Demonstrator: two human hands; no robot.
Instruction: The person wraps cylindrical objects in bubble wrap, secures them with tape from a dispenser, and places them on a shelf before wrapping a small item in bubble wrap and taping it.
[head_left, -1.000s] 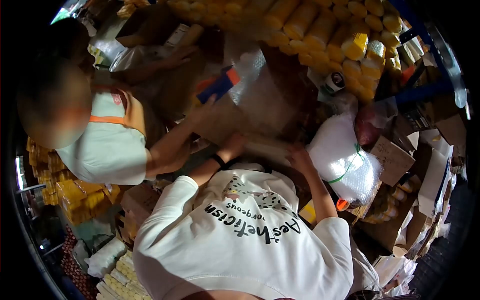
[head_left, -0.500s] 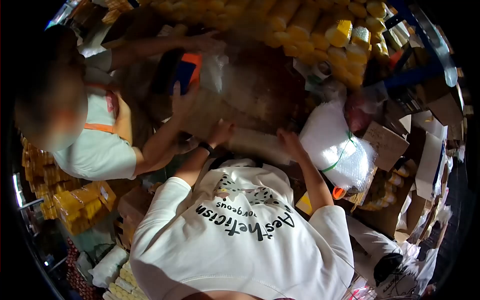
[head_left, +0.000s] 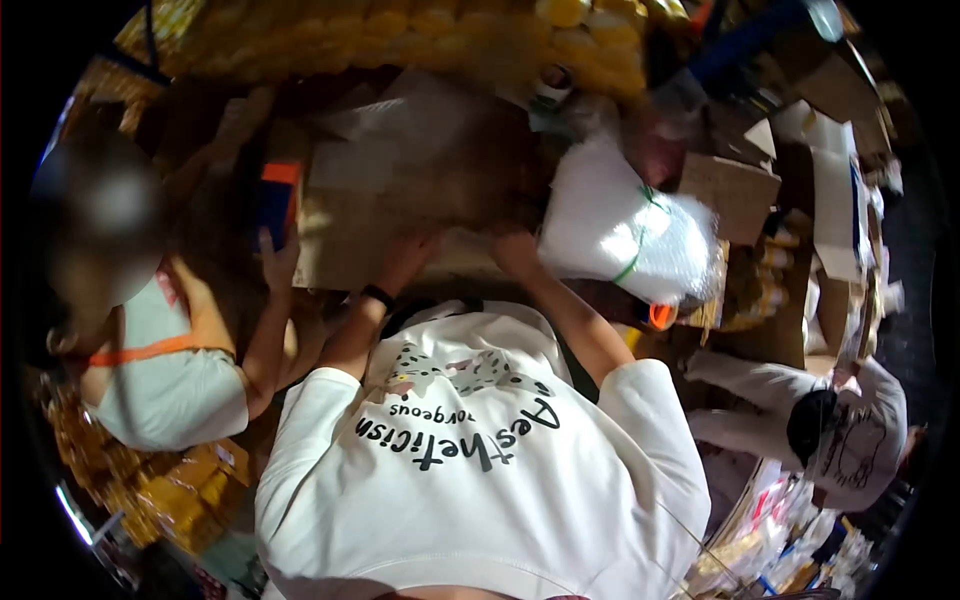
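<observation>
My left hand, with a black band on its wrist, is at the near edge of a brown cardboard piece. My right hand is on the same piece, a short way to the right. Both hands look closed on its edge, though dim light blurs the fingers. Beyond them lies a wide brown cardboard surface with clear plastic film on it. Close to my right hand rests a large bubble-wrap bundle tied with green string.
At left, a co-worker's hand holds an orange and dark-blue object. Yellow wrapped packages line the back. Cardboard boxes stand at right, near another person. An orange ring-shaped thing sits below the bundle.
The view has shifted, so the bundle appears further left. My hands are closer together on the cardboard. The co-worker and the orange and blue object have moved left, away from my hands.
</observation>
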